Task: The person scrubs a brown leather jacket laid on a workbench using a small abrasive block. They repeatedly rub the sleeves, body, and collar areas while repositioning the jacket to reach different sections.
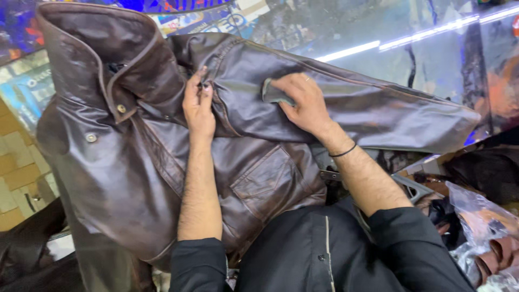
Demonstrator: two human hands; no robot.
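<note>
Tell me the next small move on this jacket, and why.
Probably sweep the grey cloth under the right hand further along the sleeve, since the left hand already pins the brown leather jacket at the shoulder seam.

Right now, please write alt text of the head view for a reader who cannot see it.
Two bare hands work on a brown leather jacket: the left hand presses its shoulder seam, and the right hand presses a small grey cloth against its sleeve.
</note>
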